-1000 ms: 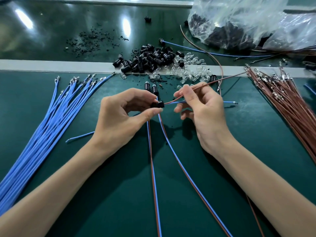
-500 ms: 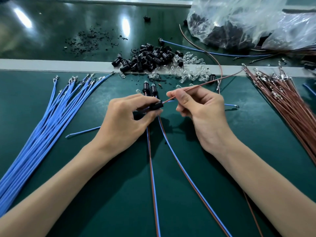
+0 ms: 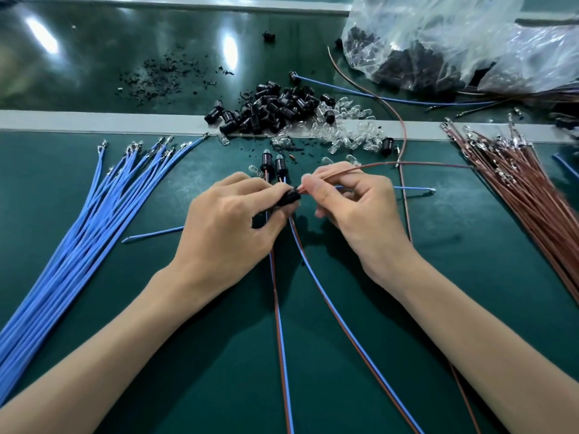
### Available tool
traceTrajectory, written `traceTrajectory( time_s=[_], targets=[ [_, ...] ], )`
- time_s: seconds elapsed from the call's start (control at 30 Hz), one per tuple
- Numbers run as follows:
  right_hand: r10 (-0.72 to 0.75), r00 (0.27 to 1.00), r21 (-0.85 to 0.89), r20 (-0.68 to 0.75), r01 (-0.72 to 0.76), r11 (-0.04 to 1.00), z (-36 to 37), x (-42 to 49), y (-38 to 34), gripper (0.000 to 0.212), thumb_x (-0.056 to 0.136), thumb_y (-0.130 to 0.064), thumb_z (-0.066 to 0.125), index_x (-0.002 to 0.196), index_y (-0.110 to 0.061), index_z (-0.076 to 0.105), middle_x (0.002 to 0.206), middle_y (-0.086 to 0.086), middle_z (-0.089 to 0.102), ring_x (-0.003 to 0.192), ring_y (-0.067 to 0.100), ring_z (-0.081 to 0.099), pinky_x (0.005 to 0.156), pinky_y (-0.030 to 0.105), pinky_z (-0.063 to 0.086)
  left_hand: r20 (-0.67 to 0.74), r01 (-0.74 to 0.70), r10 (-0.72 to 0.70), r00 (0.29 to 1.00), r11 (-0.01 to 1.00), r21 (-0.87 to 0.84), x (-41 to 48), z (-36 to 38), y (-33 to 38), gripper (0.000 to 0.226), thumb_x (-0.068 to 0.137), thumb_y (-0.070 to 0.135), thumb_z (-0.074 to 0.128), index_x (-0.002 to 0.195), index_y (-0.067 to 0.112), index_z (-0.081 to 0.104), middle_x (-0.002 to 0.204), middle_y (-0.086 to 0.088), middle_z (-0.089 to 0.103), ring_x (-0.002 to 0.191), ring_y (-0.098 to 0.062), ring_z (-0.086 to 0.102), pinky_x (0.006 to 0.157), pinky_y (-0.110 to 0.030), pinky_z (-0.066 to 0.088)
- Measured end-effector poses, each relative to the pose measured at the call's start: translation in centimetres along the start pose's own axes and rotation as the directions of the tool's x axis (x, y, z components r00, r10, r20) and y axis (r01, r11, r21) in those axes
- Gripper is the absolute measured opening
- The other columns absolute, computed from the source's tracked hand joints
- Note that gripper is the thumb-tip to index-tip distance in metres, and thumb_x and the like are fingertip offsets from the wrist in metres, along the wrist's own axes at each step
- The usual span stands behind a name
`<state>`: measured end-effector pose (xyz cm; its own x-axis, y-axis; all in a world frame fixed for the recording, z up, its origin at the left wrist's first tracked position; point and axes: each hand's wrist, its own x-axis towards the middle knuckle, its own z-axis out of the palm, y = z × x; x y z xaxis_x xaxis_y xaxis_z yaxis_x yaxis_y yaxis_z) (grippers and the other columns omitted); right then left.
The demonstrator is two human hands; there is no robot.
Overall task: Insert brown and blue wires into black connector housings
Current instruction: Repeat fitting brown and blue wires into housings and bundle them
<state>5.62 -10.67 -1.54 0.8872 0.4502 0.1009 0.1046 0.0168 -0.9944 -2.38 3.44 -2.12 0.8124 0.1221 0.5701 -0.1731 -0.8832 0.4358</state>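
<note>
While left hand [image 3: 232,227] pinches housing [image 3: 289,197] above mat [image 3: 470,245], right hand [image 3: 354,211] pinches brown wire [image 3: 391,165], tip at housing's end, blue wire [image 3: 413,188] behind right hand, 2 wired housings [image 3: 273,162] just beyond, blue bundle [image 3: 78,233] left, brown bundle [image 3: 517,189] right

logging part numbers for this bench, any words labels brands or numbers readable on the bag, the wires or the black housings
No readable text anywhere in this view.
Clear plastic bag: no print visible.
Pile of black housings: any marking too small to tell.
Blue wires and brown wires: plain insulation, no print.
Black housing gripped by the left hand, brown wire pinched by the right hand: no marks visible.
</note>
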Motion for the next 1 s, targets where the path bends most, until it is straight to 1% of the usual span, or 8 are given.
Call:
traceTrajectory(
  time_s=[0.13,0.2,0.27,0.33,0.5,0.67,0.87,1.0],
  targets=[
    [0.105,0.987,0.363,-0.119,-0.055,0.930,-0.3,0.6,-0.4,0.027,0.097,-0.028,0.048,0.075,-0.015,0.055,0.067,-0.010,0.062,0.044,0.007,0.053,0.040,0.016,0.032,-0.040,0.030,-0.029,0.999,0.999,0.038,0.0,0.0,-0.3,0.020,0.088,0.024,0.064,0.091,0.008,0.075,0.076,-0.001,0.071,0.066,-0.025,0.056,0.060,-0.040,0.052],
    [0.069,0.989,0.280,-0.128,-0.031,0.960,-0.4,0.6,-0.3,0.030,0.098,-0.024,0.049,0.070,-0.014,0.055,0.058,-0.012,0.058,0.043,0.004,0.050,0.040,0.015,0.032,-0.023,0.011,-0.010,1.000,0.999,0.044,0.0,0.0,-0.1,0.019,0.088,0.024,0.064,0.091,0.009,0.075,0.076,-0.001,0.070,0.066,-0.025,0.056,0.060,-0.039,0.052],
    [0.016,0.999,0.068,-0.046,-0.013,0.998,-0.1,0.3,0.1,0.027,0.089,-0.034,0.059,0.067,-0.018,0.063,0.054,-0.010,0.056,0.045,0.003,0.048,0.046,0.012,0.034,0.007,-0.021,0.021,1.000,0.999,0.033,-0.1,-0.1,0.0,0.019,0.088,0.025,0.062,0.092,0.011,0.074,0.078,0.000,0.070,0.068,-0.025,0.056,0.059,-0.038,0.051],
    [0.032,0.999,0.014,-0.024,-0.031,0.999,0.0,0.1,-0.1,0.028,0.079,-0.045,0.065,0.070,-0.019,0.067,0.053,-0.009,0.057,0.047,0.003,0.049,0.049,0.013,0.036,0.008,-0.023,0.023,1.000,0.999,0.029,-0.1,-0.1,0.0,0.019,0.088,0.025,0.062,0.092,0.011,0.074,0.077,0.000,0.069,0.067,-0.025,0.056,0.058,-0.039,0.051],
    [0.137,0.983,0.466,-0.124,-0.064,0.883,-0.4,0.7,-0.6,0.015,0.095,-0.016,0.054,0.081,-0.009,0.054,0.071,-0.003,0.061,0.050,0.007,0.057,0.046,0.017,0.043,-0.046,0.055,-0.055,0.997,0.998,0.007,0.0,0.0,-0.4,0.018,0.087,0.023,0.065,0.091,0.009,0.075,0.071,-0.002,0.067,0.062,-0.024,0.052,0.055,-0.038,0.049],
    [0.020,0.999,0.119,-0.031,-0.016,0.993,0.0,0.2,-0.1,0.010,0.081,-0.013,0.071,0.072,-0.011,0.066,0.072,-0.008,0.063,0.052,0.004,0.056,0.048,0.017,0.042,0.017,0.002,-0.002,1.000,1.000,-0.004,-0.1,0.0,-0.1,0.018,0.088,0.024,0.063,0.090,0.011,0.074,0.073,-0.001,0.067,0.065,-0.025,0.055,0.057,-0.039,0.050],
    [0.078,0.995,0.310,-0.067,-0.054,0.949,-0.4,0.5,0.1,0.013,0.087,-0.019,0.062,0.075,-0.013,0.064,0.068,-0.005,0.066,0.056,0.008,0.059,0.050,0.017,0.045,-0.050,0.067,-0.068,0.996,0.998,-0.017,0.1,-0.2,-0.3,0.018,0.084,0.022,0.066,0.089,0.008,0.075,0.070,-0.004,0.067,0.062,-0.025,0.056,0.056,-0.039,0.050],
    [0.000,0.998,0.038,-0.062,0.002,0.999,-0.1,0.4,0.5,0.015,0.083,-0.016,0.071,0.069,-0.018,0.066,0.068,-0.010,0.063,0.054,0.004,0.056,0.052,0.017,0.042,-0.018,0.050,-0.051,0.999,0.998,-0.025,0.1,-0.2,-0.2,0.016,0.084,0.020,0.066,0.088,0.007,0.075,0.070,-0.003,0.066,0.062,-0.024,0.056,0.055,-0.038,0.049]
  ],
)
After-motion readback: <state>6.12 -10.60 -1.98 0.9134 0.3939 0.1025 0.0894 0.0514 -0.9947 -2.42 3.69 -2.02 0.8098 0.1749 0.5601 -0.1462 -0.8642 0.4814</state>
